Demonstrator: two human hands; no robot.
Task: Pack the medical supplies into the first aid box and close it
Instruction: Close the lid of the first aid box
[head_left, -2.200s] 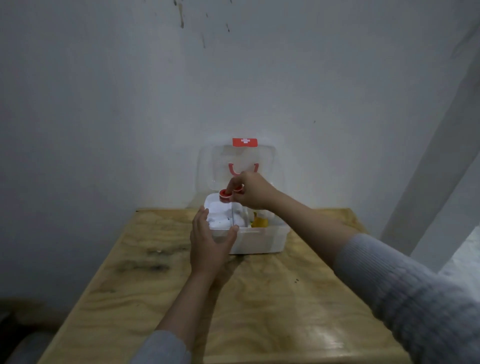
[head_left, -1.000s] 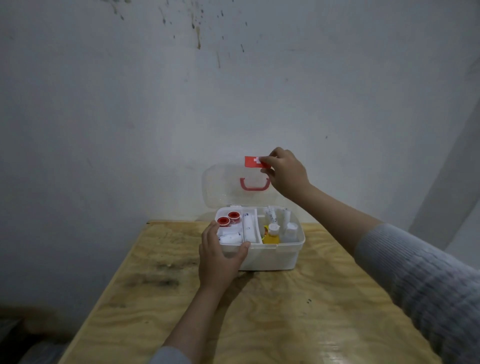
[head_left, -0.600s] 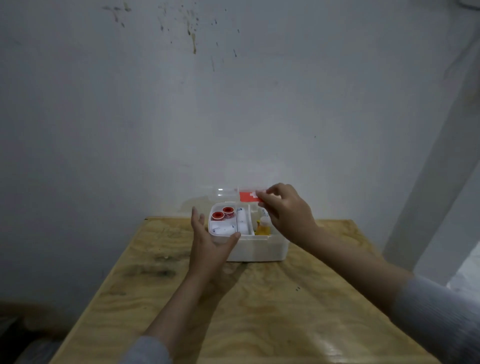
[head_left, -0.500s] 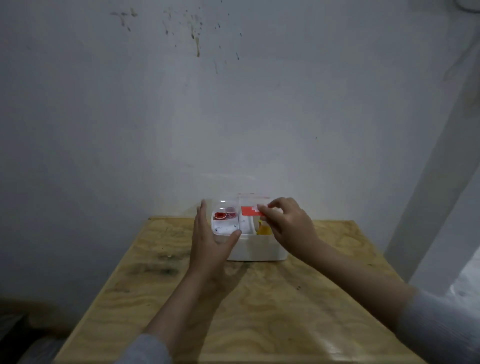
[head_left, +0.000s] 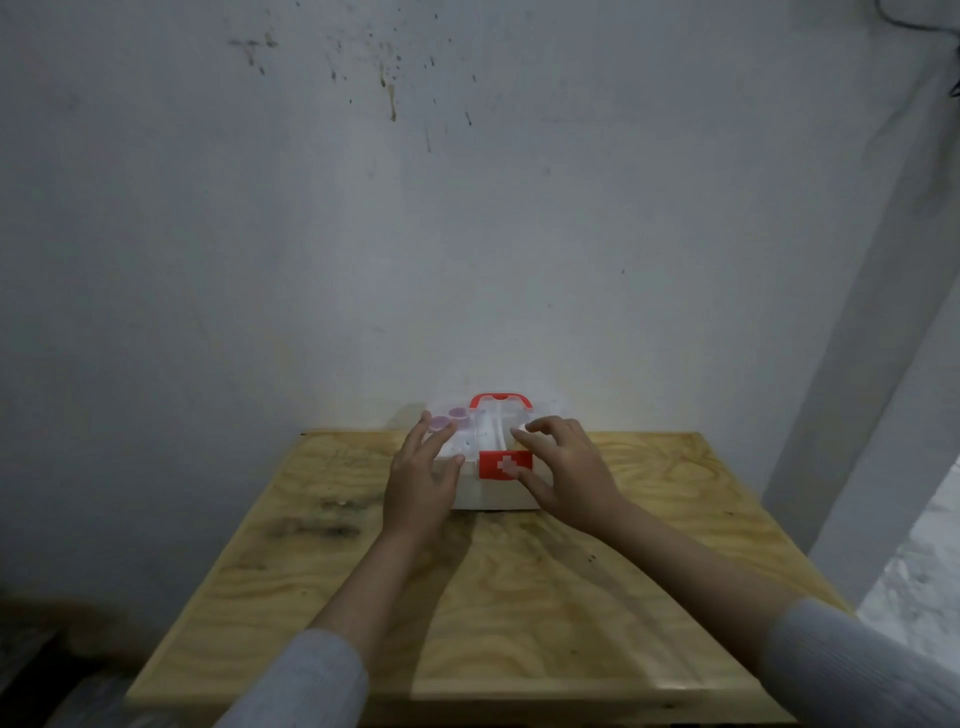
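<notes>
Centrally framed: first aid box (head_left: 493, 493) lid down, long axis left–right, red latch (head_left: 505, 464) facing; left hand (head_left: 420, 486) and right hand (head_left: 563, 475) open, flanking, right nearer latch.

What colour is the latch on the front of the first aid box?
Red, with a white cross; the latch shows in the head view.

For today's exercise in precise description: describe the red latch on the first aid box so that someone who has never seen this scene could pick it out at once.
Start at the wooden table against the wall; the first aid box sits at its far edge between the left hand and right hand. The latch is the red flap on its near face, with a white cross, unlike the arched red handle on top.
</notes>
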